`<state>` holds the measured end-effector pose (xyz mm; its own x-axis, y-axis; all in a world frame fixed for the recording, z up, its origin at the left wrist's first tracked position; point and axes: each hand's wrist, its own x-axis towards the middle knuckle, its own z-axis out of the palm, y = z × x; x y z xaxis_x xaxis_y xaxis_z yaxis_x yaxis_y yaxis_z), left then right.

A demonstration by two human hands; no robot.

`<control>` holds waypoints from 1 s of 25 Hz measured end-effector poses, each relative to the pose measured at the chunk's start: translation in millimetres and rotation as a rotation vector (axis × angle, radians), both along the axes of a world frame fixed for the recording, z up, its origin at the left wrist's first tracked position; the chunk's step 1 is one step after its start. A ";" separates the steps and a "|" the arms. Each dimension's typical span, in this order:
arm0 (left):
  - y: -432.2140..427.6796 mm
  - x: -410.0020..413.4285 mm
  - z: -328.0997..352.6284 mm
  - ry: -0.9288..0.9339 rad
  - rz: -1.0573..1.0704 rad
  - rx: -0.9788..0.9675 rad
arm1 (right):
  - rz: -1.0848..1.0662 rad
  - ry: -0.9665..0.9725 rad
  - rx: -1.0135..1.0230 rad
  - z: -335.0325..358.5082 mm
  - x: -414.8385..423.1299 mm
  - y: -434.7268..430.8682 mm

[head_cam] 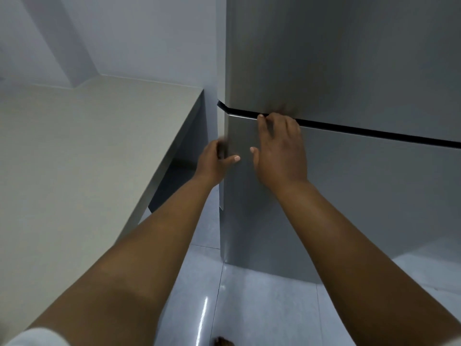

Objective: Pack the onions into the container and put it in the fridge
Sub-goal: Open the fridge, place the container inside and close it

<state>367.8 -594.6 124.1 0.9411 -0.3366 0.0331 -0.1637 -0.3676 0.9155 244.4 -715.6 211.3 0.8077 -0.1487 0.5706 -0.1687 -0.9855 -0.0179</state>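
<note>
At the bottom of the frame is a shiny tiled floor (262,308), with a bit of white sleeve (32,337) in the lower left corner. Two bare arms reach up from there to the fridge (349,71), which fills the right side. The left hand (214,162) is at the left edge of the lower fridge door (361,196). Its fingers curl around that edge and its thumb lies on the front. The right hand (279,151) rests on the front of the same door, just beside the left hand. Its fingertips hook into the dark gap (374,132) above the door. Both doors look closed. A pale counter (87,146) sits on the left.
</note>
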 end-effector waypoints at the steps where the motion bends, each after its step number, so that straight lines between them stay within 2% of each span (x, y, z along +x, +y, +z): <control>1: 1.1 -0.7 2.4 0.008 -0.012 -0.001 | -0.005 -0.007 0.002 0.4 -0.4 0.8; 7: 28.0 -33.3 6.7 -0.027 -0.059 0.020 | -0.075 -0.047 0.022 3.0 -20.1 19.8; 10: 51.5 -72.3 -1.2 -0.040 -0.073 -0.002 | -0.107 -0.103 0.046 3.5 -49.8 37.5; 15: 93.3 -155.2 -11.1 -0.112 -0.143 0.110 | -0.195 -0.118 0.097 3.1 -124.0 75.2; 25: 146.7 -345.2 -20.4 -0.169 -0.616 0.042 | -0.571 -0.012 0.261 16.0 -296.2 154.2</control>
